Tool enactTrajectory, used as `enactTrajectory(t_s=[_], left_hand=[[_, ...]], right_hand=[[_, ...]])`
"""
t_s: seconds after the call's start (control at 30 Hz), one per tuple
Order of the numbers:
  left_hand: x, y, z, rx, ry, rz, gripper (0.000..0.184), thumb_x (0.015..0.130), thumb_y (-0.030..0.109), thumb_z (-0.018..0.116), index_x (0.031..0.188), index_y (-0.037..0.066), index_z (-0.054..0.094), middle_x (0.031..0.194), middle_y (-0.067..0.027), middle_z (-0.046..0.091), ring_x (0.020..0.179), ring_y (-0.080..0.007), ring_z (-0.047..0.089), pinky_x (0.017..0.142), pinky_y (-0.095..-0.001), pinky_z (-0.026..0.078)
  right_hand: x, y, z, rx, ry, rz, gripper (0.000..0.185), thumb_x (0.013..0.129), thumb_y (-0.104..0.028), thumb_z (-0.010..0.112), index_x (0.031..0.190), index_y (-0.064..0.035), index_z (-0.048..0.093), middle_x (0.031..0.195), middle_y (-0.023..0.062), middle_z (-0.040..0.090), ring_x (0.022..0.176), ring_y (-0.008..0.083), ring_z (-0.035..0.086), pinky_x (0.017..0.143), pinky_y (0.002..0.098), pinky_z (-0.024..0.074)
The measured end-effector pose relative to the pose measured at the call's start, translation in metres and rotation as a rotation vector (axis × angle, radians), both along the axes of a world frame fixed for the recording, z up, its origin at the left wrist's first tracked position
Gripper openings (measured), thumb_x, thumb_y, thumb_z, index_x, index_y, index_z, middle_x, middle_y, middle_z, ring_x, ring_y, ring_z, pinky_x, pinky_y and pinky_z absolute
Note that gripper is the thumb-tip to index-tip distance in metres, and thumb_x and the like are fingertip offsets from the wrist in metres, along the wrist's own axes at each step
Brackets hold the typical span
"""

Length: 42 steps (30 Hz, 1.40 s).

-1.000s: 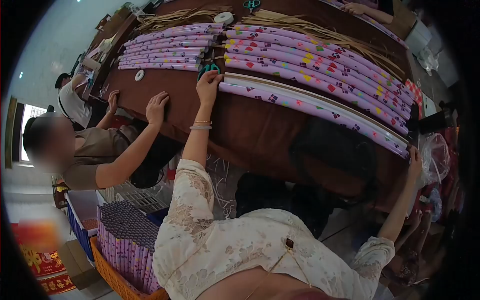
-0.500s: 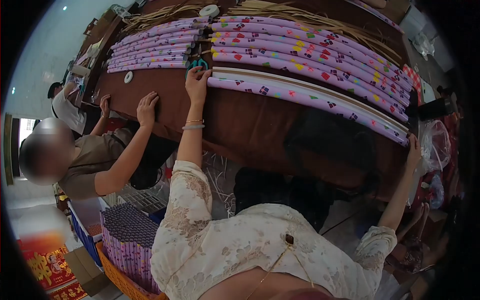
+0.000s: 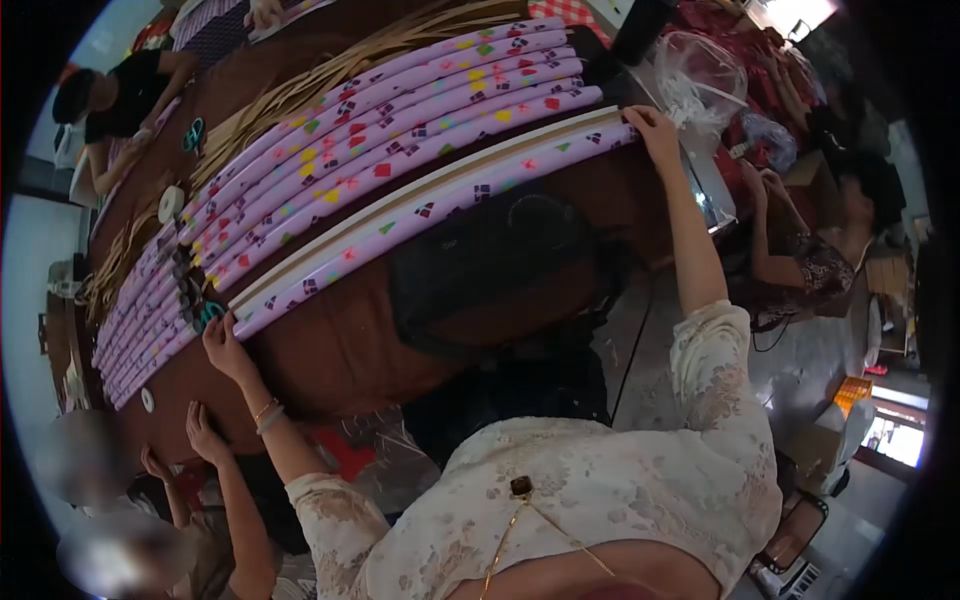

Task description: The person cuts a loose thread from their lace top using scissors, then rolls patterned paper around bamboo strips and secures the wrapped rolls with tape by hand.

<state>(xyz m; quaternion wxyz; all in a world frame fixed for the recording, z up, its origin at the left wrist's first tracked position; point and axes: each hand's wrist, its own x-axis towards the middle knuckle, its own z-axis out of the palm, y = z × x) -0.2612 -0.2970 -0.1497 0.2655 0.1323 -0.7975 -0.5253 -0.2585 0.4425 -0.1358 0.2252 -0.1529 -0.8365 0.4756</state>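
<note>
In front of me lies a long lilac roll of patterned wrapping paper (image 3: 450, 202), with a pale and tan strip running along its far side. My left hand (image 3: 226, 345) is closed at its left end, thumb and fingers at the edge. At the right end my right hand (image 3: 655, 135) pinches the paper's corner; the fingertips are partly hidden. Teal-handled scissors (image 3: 210, 313) lie just beyond my left hand. Several finished-looking lilac rolls (image 3: 370, 140) lie side by side behind the strip.
More rolls (image 3: 145, 310) lie at the left, near a small white ring (image 3: 148, 400) and a tape roll (image 3: 171, 204). Tan strips (image 3: 270, 110) lie behind. A co-worker's hand (image 3: 205, 435) rests on the table edge (image 3: 340, 400). A plastic bag (image 3: 700, 80) stands at the right.
My view has swung to the right, so the table appears tilted. Both hands stay at the two ends of the near roll, which keeps its place among the others.
</note>
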Motion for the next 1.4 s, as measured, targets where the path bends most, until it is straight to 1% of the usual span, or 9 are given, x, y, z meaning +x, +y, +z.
enactTrajectory(t_s=[0.4, 0.47, 0.5, 0.73, 0.8, 0.97, 1.13, 1.3, 1.4], left_hand=[[-0.001, -0.003, -0.002, 0.068, -0.01, -0.007, 0.024, 0.081, 0.007, 0.065, 0.101, -0.003, 0.057, 0.091, -0.0094, 0.065, 0.085, -0.0127, 0.06, 0.079, -0.022, 0.044], [-0.002, -0.005, -0.004, 0.042, -0.017, -0.001, 0.021, 0.079, 0.005, 0.066, 0.098, -0.002, 0.059, 0.093, -0.0089, 0.065, 0.086, -0.0127, 0.06, 0.078, -0.0222, 0.045], [-0.003, -0.006, -0.005, 0.041, -0.02, 0.011, 0.021, 0.079, 0.005, 0.066, 0.098, -0.002, 0.059, 0.093, -0.0089, 0.065, 0.086, -0.0127, 0.06, 0.078, -0.0222, 0.045], [-0.002, -0.003, -0.004, 0.062, -0.009, 0.0, 0.019, 0.079, -0.001, 0.065, 0.097, -0.002, 0.059, 0.09, -0.0079, 0.065, 0.083, -0.0113, 0.061, 0.076, -0.0215, 0.046], [-0.001, -0.004, -0.006, 0.069, 0.014, -0.02, 0.018, 0.08, -0.001, 0.063, 0.097, -0.002, 0.059, 0.089, -0.0078, 0.065, 0.083, -0.0112, 0.061, 0.076, -0.0213, 0.046], [-0.003, -0.006, -0.009, 0.085, 0.008, -0.021, 0.015, 0.081, -0.002, 0.06, 0.096, -0.002, 0.059, 0.088, -0.0097, 0.066, 0.083, -0.0129, 0.063, 0.078, -0.0212, 0.046], [-0.003, -0.005, -0.009, 0.097, 0.059, -0.049, 0.015, 0.078, 0.001, 0.066, 0.092, -0.001, 0.061, 0.084, -0.007, 0.066, 0.078, -0.0105, 0.061, 0.073, -0.0203, 0.046], [0.0, 0.007, 0.002, -0.033, 0.011, 0.031, 0.017, 0.076, 0.006, 0.07, 0.09, -0.001, 0.064, 0.083, -0.0049, 0.066, 0.076, -0.0085, 0.06, 0.071, -0.0203, 0.046], [-0.001, 0.008, 0.001, -0.007, 0.028, 0.044, 0.017, 0.074, 0.008, 0.072, 0.087, -0.001, 0.065, 0.081, -0.0043, 0.066, 0.075, -0.0076, 0.06, 0.069, -0.0204, 0.046]], right_hand=[[-0.003, 0.007, 0.002, -0.003, -0.093, 0.001, 0.033, 0.076, -0.034, 0.067, 0.092, -0.0045, 0.068, 0.08, 0.0025, 0.064, 0.075, 0.0109, 0.057, 0.07, 0.0232, 0.0427], [-0.005, 0.009, 0.003, 0.016, -0.128, -0.039, 0.033, 0.077, -0.032, 0.068, 0.095, -0.0043, 0.067, 0.082, 0.0014, 0.063, 0.076, 0.008, 0.055, 0.071, 0.0202, 0.041], [-0.007, 0.01, 0.002, 0.002, -0.134, -0.053, 0.036, 0.074, -0.037, 0.068, 0.093, -0.0065, 0.069, 0.081, 0.003, 0.065, 0.077, 0.0114, 0.057, 0.072, 0.023, 0.0424], [-0.014, 0.016, 0.001, 0.084, -0.216, -0.006, 0.036, 0.074, -0.037, 0.067, 0.094, -0.0065, 0.069, 0.084, 0.0046, 0.066, 0.08, 0.0132, 0.059, 0.075, 0.0244, 0.0427], [-0.014, 0.015, 0.003, 0.072, -0.246, -0.014, 0.034, 0.078, -0.032, 0.067, 0.096, -0.0035, 0.067, 0.087, 0.002, 0.064, 0.083, 0.0092, 0.056, 0.076, 0.0215, 0.0406], [-0.017, 0.02, -0.004, 0.018, -0.231, -0.005, 0.038, 0.077, -0.035, 0.065, 0.096, -0.0029, 0.067, 0.089, 0.0063, 0.065, 0.084, 0.0134, 0.058, 0.076, 0.0247, 0.0424], [-0.015, 0.02, 0.004, 0.043, -0.251, 0.021, 0.037, 0.078, -0.034, 0.065, 0.097, -0.0024, 0.067, 0.089, 0.0061, 0.065, 0.084, 0.0138, 0.058, 0.077, 0.0247, 0.0424], [-0.022, 0.034, -0.003, 0.149, -0.301, 0.026, 0.035, 0.079, -0.032, 0.065, 0.099, -0.0034, 0.066, 0.092, 0.0058, 0.065, 0.087, 0.0141, 0.057, 0.081, 0.0244, 0.0413], [-0.031, 0.06, -0.027, 0.131, -0.263, 0.039, 0.036, 0.081, -0.034, 0.064, 0.102, -0.0043, 0.066, 0.094, 0.0055, 0.065, 0.089, 0.0138, 0.057, 0.081, 0.0247, 0.041]])
